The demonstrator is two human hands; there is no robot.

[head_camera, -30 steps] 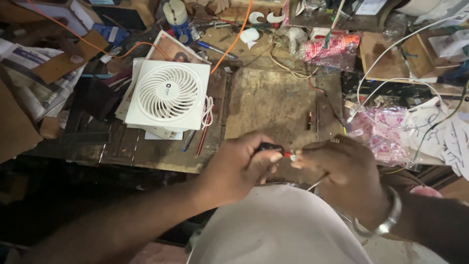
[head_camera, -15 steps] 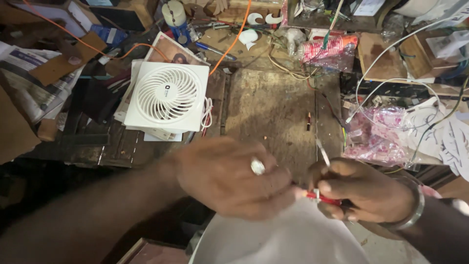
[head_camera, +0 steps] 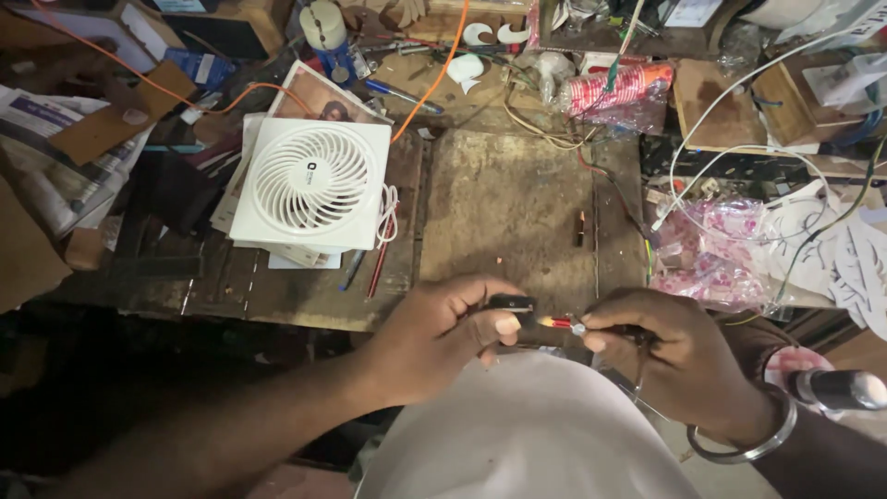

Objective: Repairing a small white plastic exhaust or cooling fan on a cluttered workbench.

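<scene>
Over the worn wooden worktop [head_camera: 508, 212], the left hand [head_camera: 443, 333] pinches a small black lighter [head_camera: 511, 302], its flame at the thin red wire [head_camera: 557, 322] gripped by the right hand [head_camera: 674, 356]; a white square fan [head_camera: 312, 185] sits well apart.

Bare wooden board [head_camera: 504, 208] between white fan [head_camera: 312, 185] and pink plastic bags [head_camera: 716, 249]; clutter behind.

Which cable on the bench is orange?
The thin orange cable running from the top edge down toward the white fan; the other loose cables at right are white.
</scene>
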